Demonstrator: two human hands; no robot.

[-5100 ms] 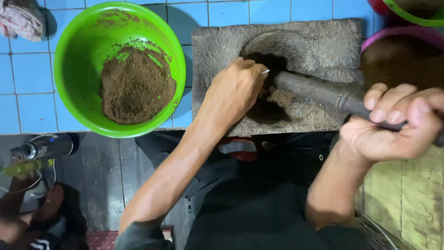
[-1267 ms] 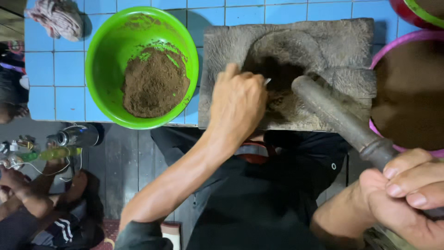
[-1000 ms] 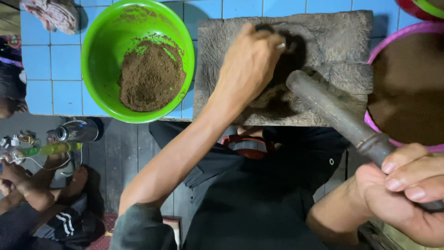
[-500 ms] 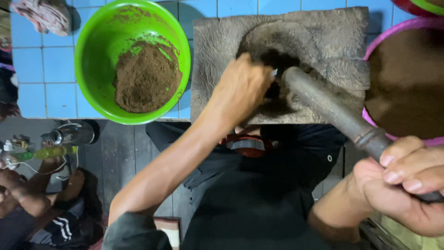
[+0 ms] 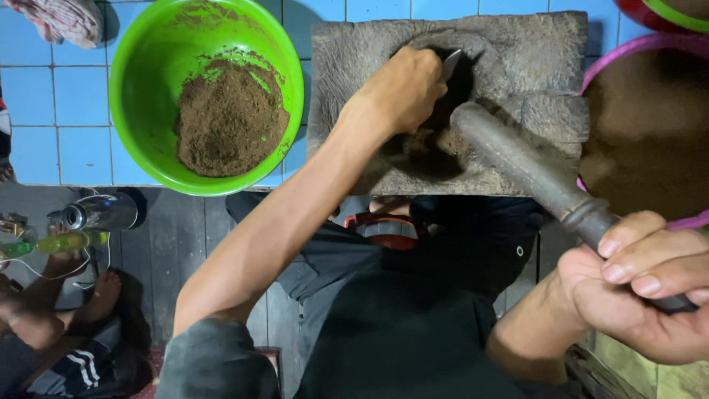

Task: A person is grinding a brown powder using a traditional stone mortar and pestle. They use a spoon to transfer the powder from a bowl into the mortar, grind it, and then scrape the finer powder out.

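A grey stone mortar block (image 5: pixel 347 66) lies on the blue tiled counter, with a dark hollow in its middle. My left hand (image 5: pixel 402 92) is over the hollow, closed on a small metal spoon (image 5: pixel 451 65) whose tip shows past my fingers. My right hand (image 5: pixel 642 288), at the lower right, grips the handle end of a long dark pestle (image 5: pixel 517 162). Its head rests at the hollow's right edge beside brown ground matter.
A green bowl (image 5: pixel 140 89) with brown powder stands left of the block. A pink-rimmed basin (image 5: pixel 635 46) of brown powder is at the right. A cloth (image 5: pixel 63 18) lies top left. Another person's bare feet (image 5: pixel 81 295) and bottles are on the floor, lower left.
My left hand has been moving about inside the hollow with the spoon, now sitting higher in it. My right hand has kept hold of the pestle, whose head stays at the hollow's edge.
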